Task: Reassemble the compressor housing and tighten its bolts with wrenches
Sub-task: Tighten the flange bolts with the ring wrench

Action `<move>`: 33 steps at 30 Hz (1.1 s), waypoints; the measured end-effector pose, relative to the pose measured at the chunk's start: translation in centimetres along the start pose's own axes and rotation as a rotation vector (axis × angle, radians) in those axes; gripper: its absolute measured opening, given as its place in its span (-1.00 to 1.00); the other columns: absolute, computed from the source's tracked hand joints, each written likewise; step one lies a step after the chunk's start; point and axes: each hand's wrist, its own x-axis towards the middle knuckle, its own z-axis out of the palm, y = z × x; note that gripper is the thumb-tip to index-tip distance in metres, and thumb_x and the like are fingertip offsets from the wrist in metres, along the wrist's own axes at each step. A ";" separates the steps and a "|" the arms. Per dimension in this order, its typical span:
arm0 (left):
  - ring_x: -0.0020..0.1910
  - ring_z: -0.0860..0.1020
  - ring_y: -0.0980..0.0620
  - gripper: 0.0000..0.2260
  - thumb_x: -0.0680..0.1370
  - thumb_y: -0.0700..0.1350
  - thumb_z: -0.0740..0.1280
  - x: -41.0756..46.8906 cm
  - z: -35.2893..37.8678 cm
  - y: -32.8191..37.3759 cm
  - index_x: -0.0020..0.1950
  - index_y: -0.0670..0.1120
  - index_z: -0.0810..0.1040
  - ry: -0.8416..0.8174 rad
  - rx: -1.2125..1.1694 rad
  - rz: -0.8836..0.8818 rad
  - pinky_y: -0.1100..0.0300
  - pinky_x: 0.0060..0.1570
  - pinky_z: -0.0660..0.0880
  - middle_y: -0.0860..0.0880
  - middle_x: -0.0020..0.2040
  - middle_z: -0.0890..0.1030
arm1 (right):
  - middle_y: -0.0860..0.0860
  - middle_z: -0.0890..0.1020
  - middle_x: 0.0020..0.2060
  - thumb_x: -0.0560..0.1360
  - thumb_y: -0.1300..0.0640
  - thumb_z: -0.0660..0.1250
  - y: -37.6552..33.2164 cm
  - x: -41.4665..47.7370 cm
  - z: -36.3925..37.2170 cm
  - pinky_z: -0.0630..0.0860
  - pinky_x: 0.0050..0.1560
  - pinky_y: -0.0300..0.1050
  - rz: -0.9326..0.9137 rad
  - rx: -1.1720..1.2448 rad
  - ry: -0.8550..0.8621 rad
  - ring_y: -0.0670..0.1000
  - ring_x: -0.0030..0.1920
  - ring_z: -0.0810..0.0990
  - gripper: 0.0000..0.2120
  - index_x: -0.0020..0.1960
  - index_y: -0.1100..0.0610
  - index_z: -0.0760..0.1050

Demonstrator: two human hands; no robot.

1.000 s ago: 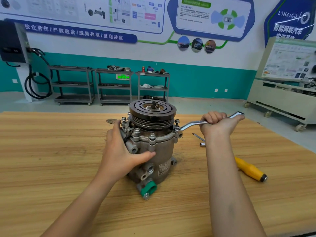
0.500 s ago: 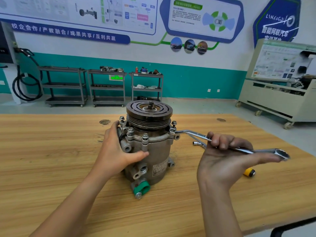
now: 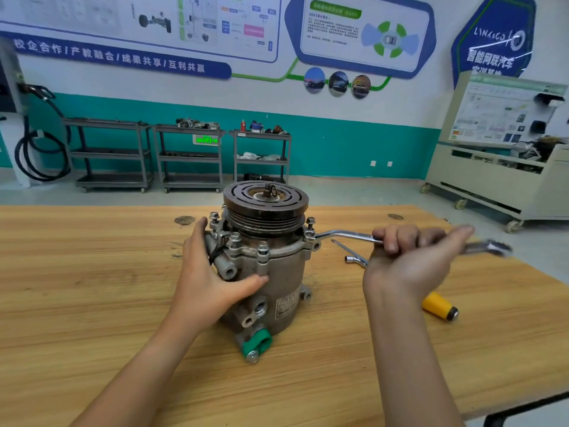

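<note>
Two bare hands work at the middle of the frame on a wooden table (image 3: 92,288). Standing upright on it at frame centre is the compressor (image 3: 277,272), with its dark grooved pulley (image 3: 266,200) on top and a green cap (image 3: 257,342) at its lower front. The left hand (image 3: 212,278) clasps the compressor's left flank, thumb stretched across the front of the housing and fingers reaching round the far side just below the flange bolts. The right hand (image 3: 409,260), right of centre, grasps a wrench (image 3: 341,234): its fingers curl over the shaft and the thumb lies out toward the right. The wrench's ring end sits on a bolt (image 3: 309,235) at the right edge of the housing flange, and the shaft runs rightward from there through the hand. Its far end is smeared by motion blur, so its shape is hard to make out. On the table just below the wrench lies a second, smaller metal tool (image 3: 354,256), partly behind the right hand. A yellow-handled tool (image 3: 437,305) rests on the table at lower right, beside the right forearm. Grey shelf carts (image 3: 110,152) stand against the teal wall at upper left.
</note>
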 end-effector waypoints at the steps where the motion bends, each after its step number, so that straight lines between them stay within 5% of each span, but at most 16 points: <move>1: 0.28 0.23 0.20 0.13 0.09 0.05 0.60 -0.3 0.3 0.2 0.51 0.03 0.03 0.029 0.005 -0.004 0.19 0.33 0.19 0.12 0.30 0.23 | -0.07 0.15 -0.62 0.63 -0.14 0.00 0.2 0.8 0.3 0.27 -0.50 -0.33 0.007 -0.022 0.005 -0.04 -0.60 0.15 -0.48 -0.47 0.03 0.16; 6: 0.16 0.17 0.30 0.09 0.10 0.03 0.59 -1.7 2.5 1.5 0.49 0.04 0.04 0.186 0.050 -0.007 0.28 0.26 0.14 0.10 0.22 0.17 | -0.09 0.15 -0.64 0.63 -0.08 0.06 2.1 5.7 2.3 0.14 -0.58 -0.34 0.241 -0.073 0.089 -0.07 -0.65 0.10 -0.57 -0.36 0.07 0.12; 12: 0.38 0.20 -0.10 0.10 0.18 0.00 0.61 -2.5 4.8 3.0 0.52 -0.10 -0.01 0.308 0.125 -0.088 -0.07 0.39 0.19 -0.12 0.35 0.19 | -0.05 0.14 -0.59 0.64 0.01 0.08 3.7 8.4 3.4 0.14 -0.64 -0.36 0.372 -0.096 0.177 -0.04 -0.68 0.09 -0.60 -0.34 0.09 0.11; 21: 0.40 0.20 -0.07 0.10 0.18 0.18 0.52 -2.7 3.1 2.4 0.53 -0.05 -0.04 0.185 0.190 -0.070 -0.14 0.40 0.18 -0.05 0.39 0.19 | -0.07 0.11 -0.65 0.60 0.11 0.03 -1.0 7.1 3.3 0.06 -0.68 -0.30 0.400 0.177 0.023 -0.08 -0.67 0.06 -0.55 -0.46 0.07 0.08; 27: 0.33 0.26 0.07 0.11 0.12 0.42 0.31 -2.1 -0.3 0.9 0.53 0.01 -0.05 -0.014 0.259 0.086 0.09 0.30 0.27 0.04 0.34 0.25 | -0.08 0.13 -0.68 0.62 0.05 0.05 1.2 4.3 3.9 0.04 -0.69 -0.35 0.564 0.054 0.022 -0.10 -0.71 0.08 -0.57 -0.40 0.07 0.09; 33: 0.18 0.29 0.33 -0.16 0.30 0.26 0.44 -1.4 -1.3 -0.9 0.45 0.12 0.07 0.007 0.083 0.201 0.37 0.13 0.25 0.31 0.17 0.32 | -0.08 0.13 -0.68 0.63 0.03 0.07 2.2 4.2 4.2 0.03 -0.70 -0.33 0.616 -0.019 0.027 -0.10 -0.72 0.07 -0.55 -0.41 0.07 0.10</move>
